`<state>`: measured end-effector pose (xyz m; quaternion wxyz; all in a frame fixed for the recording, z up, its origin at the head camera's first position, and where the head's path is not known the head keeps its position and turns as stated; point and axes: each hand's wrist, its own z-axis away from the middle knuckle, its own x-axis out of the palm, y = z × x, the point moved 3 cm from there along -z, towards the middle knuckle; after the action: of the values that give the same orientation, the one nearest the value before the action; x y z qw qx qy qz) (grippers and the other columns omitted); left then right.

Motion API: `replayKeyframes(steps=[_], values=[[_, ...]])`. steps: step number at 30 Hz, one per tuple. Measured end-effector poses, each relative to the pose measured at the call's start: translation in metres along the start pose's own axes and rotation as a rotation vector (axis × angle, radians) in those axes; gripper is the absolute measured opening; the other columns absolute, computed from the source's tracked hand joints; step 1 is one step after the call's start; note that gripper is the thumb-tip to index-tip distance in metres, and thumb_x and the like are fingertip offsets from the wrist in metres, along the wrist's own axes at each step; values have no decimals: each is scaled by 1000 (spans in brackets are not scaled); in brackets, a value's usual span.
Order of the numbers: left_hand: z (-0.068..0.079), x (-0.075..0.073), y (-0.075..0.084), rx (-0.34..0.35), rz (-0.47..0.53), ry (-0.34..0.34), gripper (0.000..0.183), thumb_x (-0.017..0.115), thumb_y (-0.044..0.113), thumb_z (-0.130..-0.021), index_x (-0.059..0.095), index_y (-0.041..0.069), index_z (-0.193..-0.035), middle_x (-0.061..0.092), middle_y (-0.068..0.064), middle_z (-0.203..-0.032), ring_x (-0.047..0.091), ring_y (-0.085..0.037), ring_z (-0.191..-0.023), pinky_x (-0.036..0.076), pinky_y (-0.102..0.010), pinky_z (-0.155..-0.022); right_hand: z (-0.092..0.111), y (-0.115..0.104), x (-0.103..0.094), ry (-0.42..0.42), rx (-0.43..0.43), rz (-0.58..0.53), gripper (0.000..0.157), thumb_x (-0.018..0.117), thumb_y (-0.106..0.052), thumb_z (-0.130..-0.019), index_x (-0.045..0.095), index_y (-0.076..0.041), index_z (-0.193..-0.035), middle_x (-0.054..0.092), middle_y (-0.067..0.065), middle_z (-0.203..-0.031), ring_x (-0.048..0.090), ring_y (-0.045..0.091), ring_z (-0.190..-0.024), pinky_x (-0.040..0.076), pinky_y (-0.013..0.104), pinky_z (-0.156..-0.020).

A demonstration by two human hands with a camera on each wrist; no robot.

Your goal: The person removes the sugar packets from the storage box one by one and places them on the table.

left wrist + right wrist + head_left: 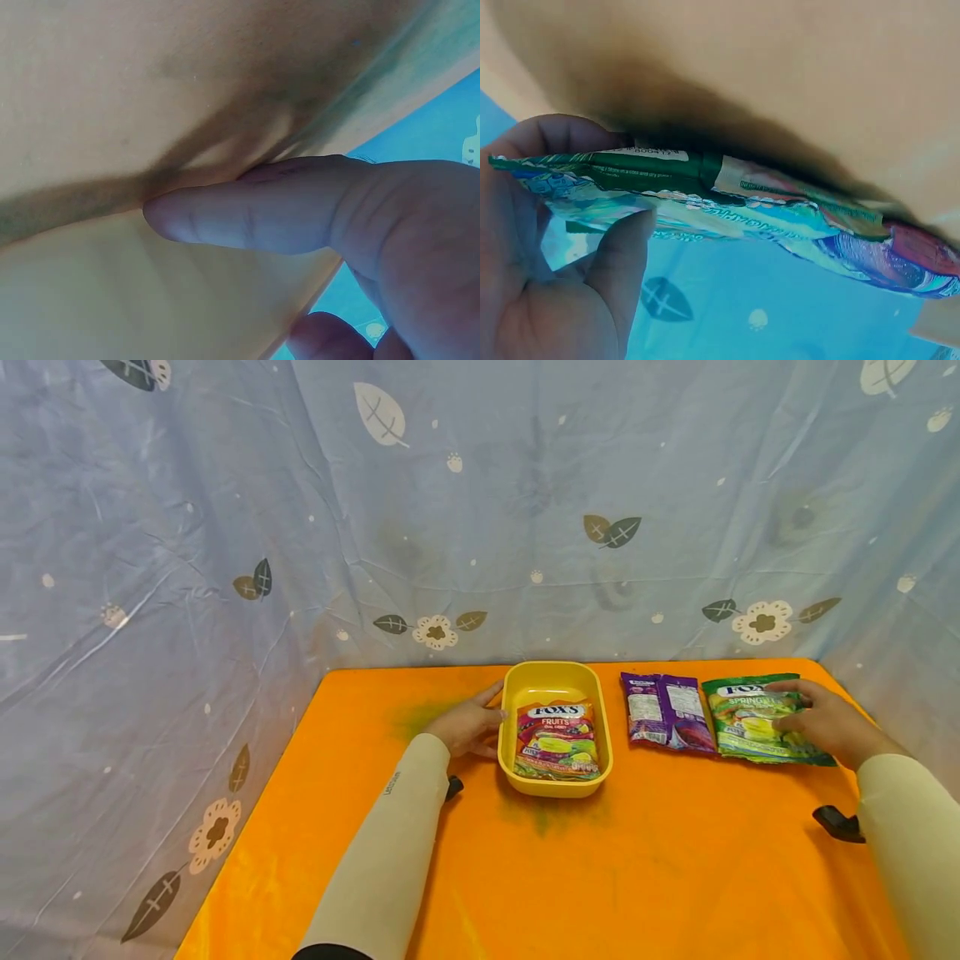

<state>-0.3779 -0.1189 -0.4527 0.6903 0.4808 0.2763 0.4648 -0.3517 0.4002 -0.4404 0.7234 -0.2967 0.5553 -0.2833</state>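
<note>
In the head view, a yellow plastic tub stands on the orange tabletop. Inside it lies a red and orange Fox's fruits candy bag. My left hand is at the tub's left wall, fingers touching near the rim; up close in the left wrist view, the thumb lies straight along the wall. To the right, my right hand pinches the right side of a green Fox's candy bag. The right wrist view shows the thumb on one face of the green bag and fingers behind it.
A purple candy bag lies back side up between the tub and the green bag, against the green one's left edge. Patterned grey-blue curtains rise behind and beside the table. Black camera mounts stick out by the wrists.
</note>
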Motion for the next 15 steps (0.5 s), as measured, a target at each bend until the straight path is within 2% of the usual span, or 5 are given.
replayKeyframes(steps=[6,13,15], values=[[-2,0,-1,-4,18,-3,67,52,17,-99,19,46,-150,35,-3,-149,54,-26,-116,53,-52,-74,1,9,2,26,3,-24,80,63,-34,-93,16,-8,-153,8,40,-141,40,44,-105,47,40,-71],[0,0,-1,0,22,-9,67,53,18,-99,20,45,-151,31,-1,-151,53,-25,-117,53,-52,-75,5,13,3,33,7,-25,85,62,-39,-93,12,-8,-154,-5,41,-146,20,58,-124,40,58,-81],[1,1,-1,1,19,-10,66,53,18,-99,20,45,-151,30,0,-152,53,-25,-118,53,-52,-75,7,15,3,44,0,-31,84,62,-36,-94,11,-6,-153,-5,41,-146,17,59,-125,40,59,-83]])
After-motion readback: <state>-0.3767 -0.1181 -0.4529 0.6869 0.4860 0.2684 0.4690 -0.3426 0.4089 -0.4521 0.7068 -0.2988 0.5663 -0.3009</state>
